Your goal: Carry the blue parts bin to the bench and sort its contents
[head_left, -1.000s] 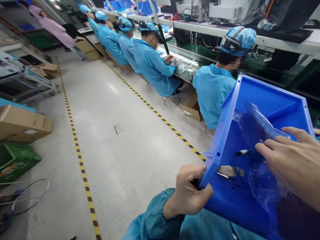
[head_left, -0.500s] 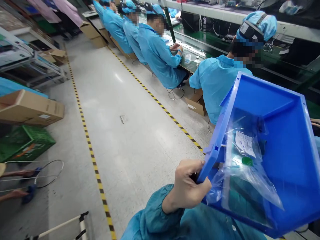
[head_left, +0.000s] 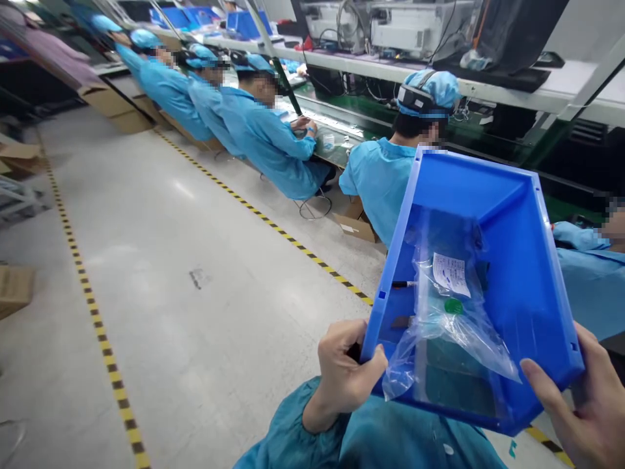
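I hold a blue plastic bin (head_left: 517, 260) in front of me, tilted so that I look into it. My left hand (head_left: 344, 374) grips its near left corner. My right hand (head_left: 588, 400) closes on its near right corner. Inside lies a clear plastic bag (head_left: 449, 332) with a white label and a green sticker. A small dark pen-like object (head_left: 403, 284) rests against the bin's left wall.
Several co-workers in blue coats and caps sit along a green workbench (head_left: 351, 130) to the right; the nearest one (head_left: 385, 176) is just beyond the bin. A yellow-black floor stripe (head_left: 273, 225) runs beside them, another (head_left: 92, 312) at left. Cardboard boxes (head_left: 354, 221) lie on the floor.
My right hand left the bag inside the bin, went out of view, and now holds the bin's right corner. The bag settled flat. My view swung left and up.
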Demonstrator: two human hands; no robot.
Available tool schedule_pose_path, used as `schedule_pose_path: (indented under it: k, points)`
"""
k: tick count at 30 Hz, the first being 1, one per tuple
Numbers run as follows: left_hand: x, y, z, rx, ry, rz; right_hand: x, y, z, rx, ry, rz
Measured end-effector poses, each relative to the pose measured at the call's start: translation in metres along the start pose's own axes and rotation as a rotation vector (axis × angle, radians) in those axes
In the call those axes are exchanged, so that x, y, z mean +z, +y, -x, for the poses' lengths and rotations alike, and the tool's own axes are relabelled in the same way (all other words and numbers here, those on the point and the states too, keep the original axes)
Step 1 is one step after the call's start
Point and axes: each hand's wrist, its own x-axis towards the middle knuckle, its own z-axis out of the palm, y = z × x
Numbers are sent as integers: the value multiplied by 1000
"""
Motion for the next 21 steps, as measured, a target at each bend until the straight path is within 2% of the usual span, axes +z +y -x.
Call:
schedule_pose_path:
  k: [3, 5, 9, 13, 17, 21]
  points:
    - [5, 3, -1, 14, -9, -1, -8, -18, 4, 167, 68, 19]
    - [5, 0, 3, -10, -20, 29, -9, -30, 10, 201, 95, -5]
    - [3, -12, 17, -128, -54, 93, -5, -38, 18, 131, 106, -78]
    - [2, -27, 31, -245, -72, 194, -1, -40, 17, 137, 72, -88]
    - [3, -36, 38, -376, -76, 283, -1, -52, 13, 105, 47, -114]
    - [11, -49, 41, -405, -66, 290, -5, -64, 9, 59, 22, -133]
